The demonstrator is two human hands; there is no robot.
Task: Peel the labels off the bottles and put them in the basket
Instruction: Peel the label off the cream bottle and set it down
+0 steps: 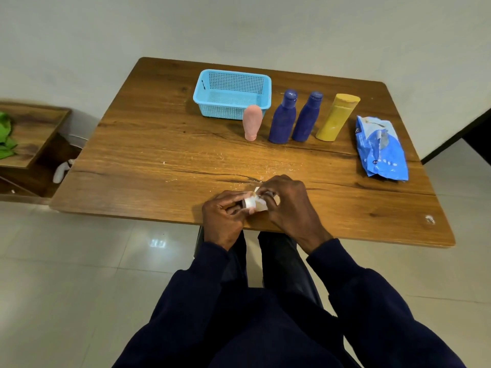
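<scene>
Left hand: grips bottle (small, light, stiff).
Right hand: pinches label edge; thin, probably tears easily.
Basket: 12 o'clock, apart.

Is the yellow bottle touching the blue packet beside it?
Apart. The head view shows bare table between the yellow bottle and the blue packet.

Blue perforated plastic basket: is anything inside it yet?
No bottle or label shows on the blue basket's visible floor. The upright pink plastic bottle and the near wall hide its front strip.
</scene>
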